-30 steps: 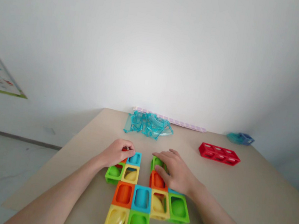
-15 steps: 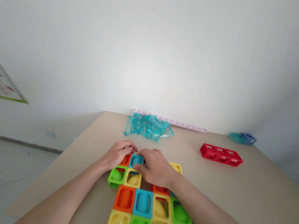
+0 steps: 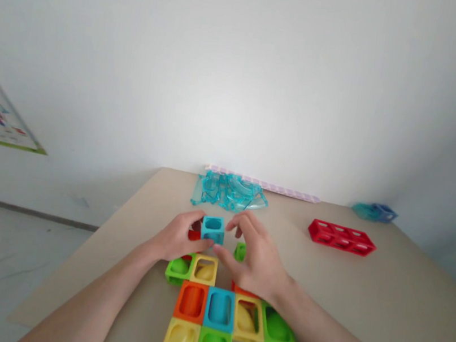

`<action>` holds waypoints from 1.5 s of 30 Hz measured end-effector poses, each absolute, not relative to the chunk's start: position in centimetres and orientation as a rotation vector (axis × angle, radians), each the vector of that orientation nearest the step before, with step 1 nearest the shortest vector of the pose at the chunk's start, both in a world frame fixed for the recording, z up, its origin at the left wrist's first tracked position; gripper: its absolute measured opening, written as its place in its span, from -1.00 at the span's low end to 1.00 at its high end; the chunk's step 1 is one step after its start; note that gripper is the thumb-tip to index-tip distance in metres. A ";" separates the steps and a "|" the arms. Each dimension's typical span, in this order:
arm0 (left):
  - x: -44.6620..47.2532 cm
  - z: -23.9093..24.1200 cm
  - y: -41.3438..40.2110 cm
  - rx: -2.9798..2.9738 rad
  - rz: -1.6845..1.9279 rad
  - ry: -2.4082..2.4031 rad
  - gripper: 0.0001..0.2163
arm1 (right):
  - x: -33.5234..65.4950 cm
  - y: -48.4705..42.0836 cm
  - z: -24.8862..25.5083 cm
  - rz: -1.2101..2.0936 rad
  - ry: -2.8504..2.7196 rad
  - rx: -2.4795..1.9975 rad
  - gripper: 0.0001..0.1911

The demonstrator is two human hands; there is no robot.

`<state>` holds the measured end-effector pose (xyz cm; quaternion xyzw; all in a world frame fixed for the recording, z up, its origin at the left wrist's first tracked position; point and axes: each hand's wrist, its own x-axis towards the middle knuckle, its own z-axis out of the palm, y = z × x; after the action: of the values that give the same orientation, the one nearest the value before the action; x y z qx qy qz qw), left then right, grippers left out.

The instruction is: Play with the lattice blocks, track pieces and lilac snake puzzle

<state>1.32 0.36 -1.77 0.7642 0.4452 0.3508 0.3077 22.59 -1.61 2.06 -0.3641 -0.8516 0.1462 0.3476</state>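
Note:
A light-blue hollow cube block [image 3: 214, 224] is tilted up at the far end of the block layout. My left hand [image 3: 179, 237] is closed on it, thumb at the near side and fingers behind. Orange-red shows between those fingers; whether it joins the blue cube I cannot tell. My right hand [image 3: 260, 258] is open just right of the cube, thumb and fingers apart, thumb tip close to its lower corner. Nearer lie a green block [image 3: 179, 267], a yellow block [image 3: 204, 270], an orange block [image 3: 192, 301] and another blue block [image 3: 220, 309]. My right hand partly hides blocks beneath it.
Clear teal plastic pieces [image 3: 231, 192] lie by the wall, before a pale patterned strip [image 3: 289, 192]. A red three-cell block [image 3: 342, 237] sits at the right. Beyond it is a blue block [image 3: 384, 212]. The table's left edge [image 3: 84, 244] drops to the floor.
The blue cube has risen and tipped up, in my left hand. My right hand has shifted right and its fingers have spread, uncovering a green block beneath.

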 end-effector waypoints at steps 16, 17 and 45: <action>0.6 -1.9 0.6 1.984 1.003 1.242 -0.77 | 23.0 -2.5 1.3 0.712 -2.730 -0.840 -0.58; 0.5 -1.8 0.7 1.985 1.006 1.248 -0.77 | 23.0 -2.5 1.1 0.706 -2.715 -0.838 -0.59; 3.5 -0.5 -1.7 2.007 1.169 1.560 -0.78 | 22.5 -2.9 0.2 0.401 -2.667 -0.682 -0.87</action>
<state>3.52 -1.72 -0.54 0.7069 0.5492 0.4116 0.1710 22.49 -2.88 0.15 -0.2412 -0.9432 0.1420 0.1791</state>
